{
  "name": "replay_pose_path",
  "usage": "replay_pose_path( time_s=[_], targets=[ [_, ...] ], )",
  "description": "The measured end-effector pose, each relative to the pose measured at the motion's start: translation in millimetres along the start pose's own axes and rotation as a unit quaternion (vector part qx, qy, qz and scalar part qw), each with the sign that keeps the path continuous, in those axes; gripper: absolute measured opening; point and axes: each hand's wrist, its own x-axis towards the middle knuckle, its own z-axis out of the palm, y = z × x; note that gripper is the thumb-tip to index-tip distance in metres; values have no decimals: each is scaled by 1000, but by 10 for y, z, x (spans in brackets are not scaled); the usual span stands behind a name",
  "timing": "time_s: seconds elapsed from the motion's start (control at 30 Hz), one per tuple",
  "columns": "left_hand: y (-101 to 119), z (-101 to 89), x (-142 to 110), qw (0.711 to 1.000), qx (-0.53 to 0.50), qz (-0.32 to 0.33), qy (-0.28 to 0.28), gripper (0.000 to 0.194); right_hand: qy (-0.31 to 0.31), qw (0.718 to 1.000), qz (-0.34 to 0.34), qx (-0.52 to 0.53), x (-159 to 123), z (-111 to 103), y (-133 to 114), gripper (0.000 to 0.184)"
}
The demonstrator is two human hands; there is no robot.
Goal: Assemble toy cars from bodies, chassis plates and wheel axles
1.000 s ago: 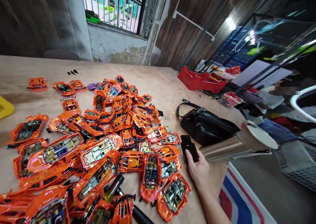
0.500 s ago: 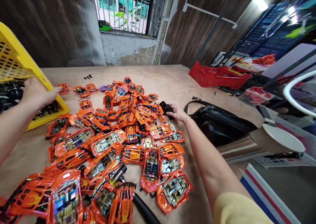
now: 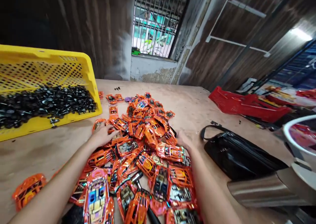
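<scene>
A heap of orange toy car bodies (image 3: 148, 135) with shiny printed insides covers the middle of the table. My left hand (image 3: 105, 135) rests on the heap's left side, fingers spread and touching the car shells. At the right edge of the heap is my right hand (image 3: 183, 140), smeared by motion, its fingers partly hidden against the cars. A dark edge shows beside its fingertips, too unclear to name. Among the nearer cars lies a tool with a black handle (image 3: 153, 216), partly covered by them. One orange car body (image 3: 29, 189) sits apart at the lower left.
A yellow crate (image 3: 92, 82) full of small black wheel-and-axle parts (image 3: 56, 100) stands at the left. To the right lie a black bag (image 3: 242, 151) and a metallic cylinder (image 3: 256, 191). A red crate (image 3: 247, 104) is at the back right, below the wooden wall.
My left hand has left the yellow crate and come onto the heap. My right hand held a flat black object, now unclear. The heap is bunched closer together, and the view has turned left.
</scene>
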Motion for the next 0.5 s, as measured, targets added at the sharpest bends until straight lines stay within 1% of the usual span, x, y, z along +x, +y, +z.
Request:
replay_pose_path(
  time_s=[0.07, 0.13, 0.2, 0.27, 0.3, 0.37, 0.43, 0.5],
  targets=[
    [-89, -98, 61, 999, 8, 12, 31, 61, 22, 999, -23, -29, 40, -173, -76, 7],
    [-141, -201, 210, 997, 26, 11, 75, 58, 59, 996, -30, -56, 213, -402, -120, 15],
    [-123, -290, 473, 994, 32, 21, 98, 56, 99, 992, -24, -75, 540, -610, -174, 19],
    [-50, -334, 843, 995, 26, 30, 89, 55, 124, 989, -11, -80, 999, -714, -269, 21],
    [-7, -331, 1055, 996, 24, 28, 78, 55, 128, 989, -6, -77, 1258, -711, -335, 23],
    [70, -271, 1493, 998, 21, 7, 58, 62, 124, 990, -4, -66, 1784, -592, -491, 27],
    [113, -149, 1897, 999, 17, -25, 41, 72, 108, 992, -18, -55, 2253, -351, -650, 24],
    [116, 4, 2214, 999, 9, -38, 13, 76, 85, 994, -49, -43, 2598, -48, -777, 25]
  ],
)
